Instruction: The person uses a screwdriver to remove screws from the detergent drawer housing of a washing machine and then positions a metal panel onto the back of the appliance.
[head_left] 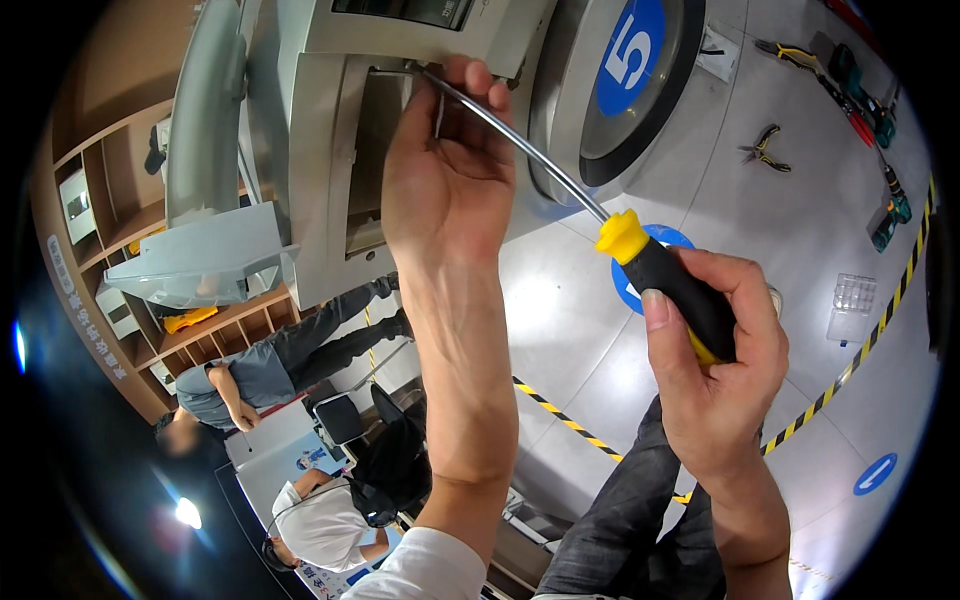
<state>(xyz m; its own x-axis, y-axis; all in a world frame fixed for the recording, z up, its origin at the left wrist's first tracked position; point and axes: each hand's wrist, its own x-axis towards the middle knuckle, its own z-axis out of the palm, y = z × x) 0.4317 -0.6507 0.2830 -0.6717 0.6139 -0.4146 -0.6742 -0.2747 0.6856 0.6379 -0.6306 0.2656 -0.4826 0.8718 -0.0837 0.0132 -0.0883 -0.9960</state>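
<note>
My right hand (715,370) is wrapped round the black-and-yellow handle of a long screwdriver (560,170). Its steel shaft slants up to the left, and the tip meets the grey front panel (325,130) of an appliance, at the upper edge of a rectangular opening (372,190). My left hand (455,165) is raised beside that opening, palm towards me. Its fingers are curled in close behind the shaft near the tip; whatever they grip is mostly hidden, though a thin metallic edge shows by the thumb.
A round door (625,85) with a blue sticker is right of the panel. On the tiled floor lie pliers (785,55), small cutters (768,150), power drills (888,215) and a clear organizer box (850,308). Striped tape (820,415) crosses the floor. Two people (240,385) are at lower left, near shelves (120,190).
</note>
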